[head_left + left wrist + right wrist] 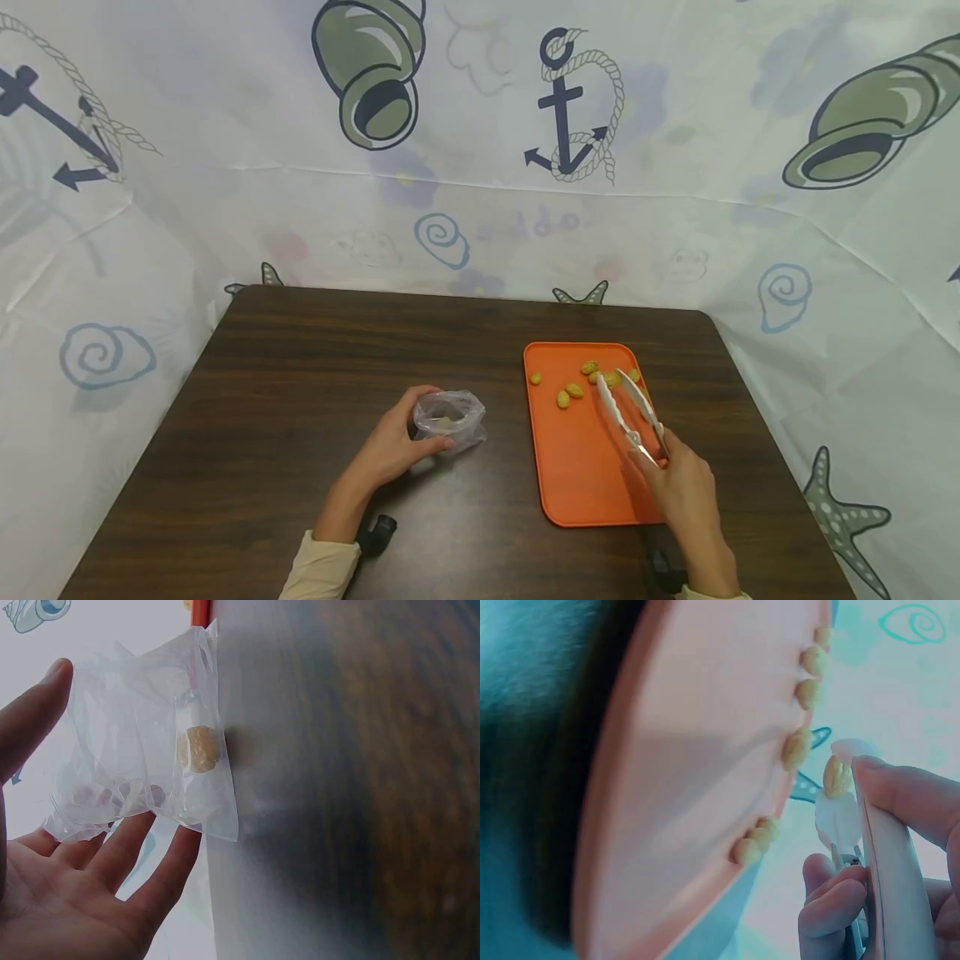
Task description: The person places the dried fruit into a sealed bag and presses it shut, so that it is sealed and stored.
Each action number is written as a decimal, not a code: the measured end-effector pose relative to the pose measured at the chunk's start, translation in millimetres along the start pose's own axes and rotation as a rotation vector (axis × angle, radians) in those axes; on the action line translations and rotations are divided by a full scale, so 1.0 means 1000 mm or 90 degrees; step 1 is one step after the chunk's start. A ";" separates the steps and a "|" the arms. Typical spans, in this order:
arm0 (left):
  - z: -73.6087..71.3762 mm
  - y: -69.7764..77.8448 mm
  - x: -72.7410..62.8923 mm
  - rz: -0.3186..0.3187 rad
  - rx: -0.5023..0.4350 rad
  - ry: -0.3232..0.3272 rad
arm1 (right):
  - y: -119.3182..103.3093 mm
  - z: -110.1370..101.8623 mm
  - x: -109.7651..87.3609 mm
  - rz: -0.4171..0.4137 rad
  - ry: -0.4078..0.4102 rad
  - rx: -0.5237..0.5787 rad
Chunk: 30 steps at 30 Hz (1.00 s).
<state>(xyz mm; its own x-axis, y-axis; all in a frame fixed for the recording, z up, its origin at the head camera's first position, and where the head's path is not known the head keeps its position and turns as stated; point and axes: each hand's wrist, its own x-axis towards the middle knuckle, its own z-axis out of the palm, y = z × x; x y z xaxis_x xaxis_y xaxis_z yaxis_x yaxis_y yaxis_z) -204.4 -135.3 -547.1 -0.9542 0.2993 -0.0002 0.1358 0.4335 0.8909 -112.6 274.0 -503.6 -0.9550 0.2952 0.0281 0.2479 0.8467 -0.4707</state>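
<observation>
On the left of the table, my left hand (395,440) grips a clear plastic bag (459,408) between thumb and fingers, its mouth facing up. One wrinkled yellow-brown piece (201,748) lies low inside the bag. My right hand (681,479) holds metal tongs (626,421) over the orange tray (577,475). The tongs' arms are spread, with their tips among the pieces near the tray's far edge. In the right wrist view, one oval piece (838,776) shows between the tong tips.
Several more yellow-brown pieces (574,390) lie scattered over the far half of the tray. The tray sits on the right of a dark wood table (300,375). Behind the table hangs a white cloth (300,217) printed with anchors and shells.
</observation>
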 end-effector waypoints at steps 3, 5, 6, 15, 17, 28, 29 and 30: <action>-0.001 -0.001 -0.001 0.004 0.002 0.001 | -0.006 -0.004 -0.002 -0.004 0.002 -0.003; -0.002 -0.001 0.000 0.003 0.003 -0.002 | -0.009 -0.006 -0.002 -0.004 0.010 -0.005; -0.002 -0.001 0.000 0.006 0.004 -0.004 | -0.011 -0.007 -0.002 -0.004 0.013 -0.006; -0.003 0.001 0.002 0.006 0.017 -0.007 | -0.023 -0.015 -0.006 -0.016 0.048 -0.001; -0.003 0.001 0.002 0.005 0.018 -0.008 | -0.024 -0.016 -0.007 -0.025 0.059 0.001; 0.000 -0.001 0.002 0.005 0.027 -0.002 | -0.035 -0.023 -0.012 -0.062 0.080 0.011; 0.000 -0.001 0.002 0.004 0.026 -0.002 | -0.036 -0.024 -0.013 -0.065 0.083 0.013; 0.000 -0.001 0.002 0.004 0.025 -0.003 | -0.037 -0.024 -0.013 -0.069 0.085 0.015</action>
<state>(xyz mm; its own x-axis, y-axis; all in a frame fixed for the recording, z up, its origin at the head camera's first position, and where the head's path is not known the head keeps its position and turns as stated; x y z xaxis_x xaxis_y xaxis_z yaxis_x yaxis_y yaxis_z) -206.7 -134.9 -548.2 -0.9521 0.3058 0.0026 0.1515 0.4643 0.8726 -105.4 249.3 -465.1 -0.9454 0.2600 0.1967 0.1388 0.8669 -0.4788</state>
